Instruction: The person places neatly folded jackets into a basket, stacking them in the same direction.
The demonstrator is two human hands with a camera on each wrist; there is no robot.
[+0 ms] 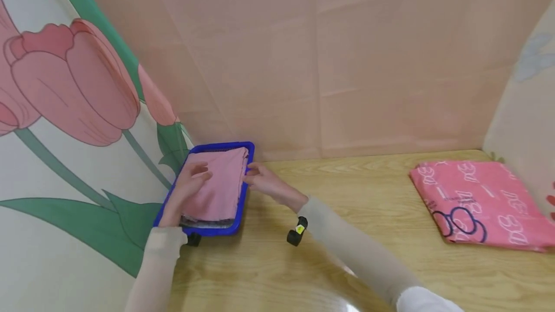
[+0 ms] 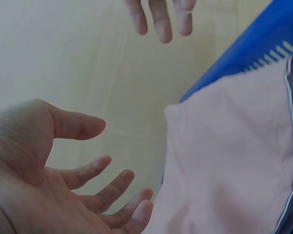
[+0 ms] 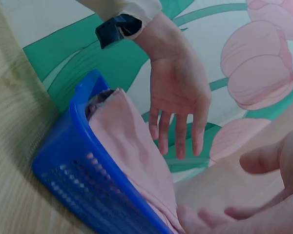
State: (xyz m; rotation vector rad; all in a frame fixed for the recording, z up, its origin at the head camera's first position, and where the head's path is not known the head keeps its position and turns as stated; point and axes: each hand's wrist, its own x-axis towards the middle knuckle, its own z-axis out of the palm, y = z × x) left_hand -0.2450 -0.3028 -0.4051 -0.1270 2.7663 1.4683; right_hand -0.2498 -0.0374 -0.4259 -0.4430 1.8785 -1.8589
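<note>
A large peach-beige sheet (image 1: 368, 61) with straight crease lines hangs behind everything, meeting on the left a white wall (image 1: 65, 172) painted with pink tulips and long green leaves. Below them spreads a wood-grained table (image 1: 351, 187). On its right side lies a folded bright pink cloth (image 1: 481, 201) printed with white bow outlines and a dark blue bow. At the table's far left, beside the painted wall, stands a blue slatted basket (image 1: 212, 231). Inside it a folded pale pink cloth (image 1: 225, 177) lies on top, with a strip of dark grey fabric (image 1: 212, 224) showing along the near end. The left hand (image 1: 191, 182) is above the pale cloth, fingers parted and loosely bent, gripping nothing. The right hand (image 1: 265, 180) is by the basket's right rim, fingers likewise relaxed and holding nothing; whether its fingertips touch the rim or cloth cannot be told. A small black device (image 1: 296, 235) with a yellow sticker (image 1: 299, 229) sits at the right wrist.
</note>
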